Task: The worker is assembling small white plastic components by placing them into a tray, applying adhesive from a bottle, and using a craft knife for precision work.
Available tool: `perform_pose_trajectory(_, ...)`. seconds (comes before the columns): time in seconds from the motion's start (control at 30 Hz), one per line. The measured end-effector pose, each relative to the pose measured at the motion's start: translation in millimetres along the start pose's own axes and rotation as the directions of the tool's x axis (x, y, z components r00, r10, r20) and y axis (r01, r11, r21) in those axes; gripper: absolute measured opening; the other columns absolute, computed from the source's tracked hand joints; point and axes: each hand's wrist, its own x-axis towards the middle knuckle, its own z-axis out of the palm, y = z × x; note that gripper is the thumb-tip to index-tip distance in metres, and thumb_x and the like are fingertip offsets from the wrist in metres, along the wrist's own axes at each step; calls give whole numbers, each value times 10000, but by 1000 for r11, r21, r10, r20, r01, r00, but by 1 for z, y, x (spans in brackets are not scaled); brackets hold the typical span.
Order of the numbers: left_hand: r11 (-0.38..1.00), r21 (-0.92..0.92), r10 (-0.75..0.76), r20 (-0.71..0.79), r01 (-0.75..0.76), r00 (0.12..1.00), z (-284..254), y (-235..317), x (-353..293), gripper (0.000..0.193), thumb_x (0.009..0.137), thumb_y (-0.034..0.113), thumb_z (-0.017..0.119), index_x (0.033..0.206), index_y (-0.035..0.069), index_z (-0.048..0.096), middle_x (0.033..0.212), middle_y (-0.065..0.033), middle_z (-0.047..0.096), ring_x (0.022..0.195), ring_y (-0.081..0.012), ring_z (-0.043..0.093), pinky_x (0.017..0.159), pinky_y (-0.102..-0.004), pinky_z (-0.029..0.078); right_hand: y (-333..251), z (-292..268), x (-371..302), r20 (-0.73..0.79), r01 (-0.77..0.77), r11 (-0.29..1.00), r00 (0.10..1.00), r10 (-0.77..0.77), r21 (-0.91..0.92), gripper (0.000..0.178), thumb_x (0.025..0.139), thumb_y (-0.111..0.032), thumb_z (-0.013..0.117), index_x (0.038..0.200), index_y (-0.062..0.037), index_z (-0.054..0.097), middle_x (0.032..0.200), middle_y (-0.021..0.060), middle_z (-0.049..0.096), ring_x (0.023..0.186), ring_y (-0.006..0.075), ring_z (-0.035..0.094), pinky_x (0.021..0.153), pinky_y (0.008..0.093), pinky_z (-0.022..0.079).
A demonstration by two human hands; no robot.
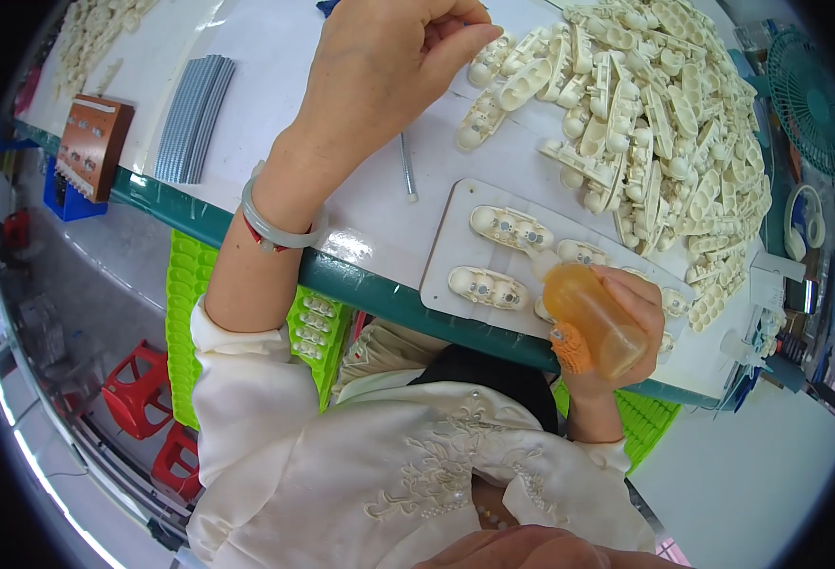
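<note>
My right hand is wrapped round an amber translucent squeeze bottle, tilted so its pale nozzle points at the cream plastic shells on a white board. Near the nozzle lies a cream shell with small round grey pieces in it; another shell sits closer to me. Some shells on the board are partly hidden by the bottle and hand. My left hand reaches to the far side, thumb and fingertips pressed together beside loose cream shells. What those fingers hold, if anything, cannot be made out.
A large heap of cream shells covers the far right. A thin silvery rod lies below my left hand. Grey-blue strips and a brown block are at left. Green trays stand below the table's green edge.
</note>
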Motion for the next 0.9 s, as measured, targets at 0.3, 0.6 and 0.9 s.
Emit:
perform_pose_trajectory(0.3, 715, -284, 562, -309, -638, 767, 11, -23, 14, 115, 794, 66, 697, 816, -38, 652, 654, -103, 641, 529, -137, 589, 489, -238, 458, -2, 0, 2, 56, 4, 998, 998, -1, -66, 464, 723, -172, 786, 1047, 27, 521, 987, 211, 599, 885, 269, 597, 753, 335, 518)
perform_pose_trajectory(0.6, 989, 147, 5, -90, 9, 996, -3, 1, 4, 108, 760, 67, 718, 805, -14, 662, 871, -138, 632, 653, -149, 609, 551, -238, 455, -1, -10, -17, -42, 15, 993, 999, -20, -119, 493, 719, -183, 792, 1059, 39, 511, 992, 223, 589, 877, 270, 598, 756, 327, 523)
perform_pose_trajectory(0.9, 976, 219, 33, -136, -3, 990, -1, 1, 5, 108, 718, 68, 727, 799, 20, 673, 966, -170, 609, 1033, -296, 538, 811, -358, 430, 1, -10, -16, -2, 43, 990, 999, -44, -136, 540, 694, -188, 817, 1071, 42, 507, 991, 222, 588, 879, 277, 602, 763, 339, 527)
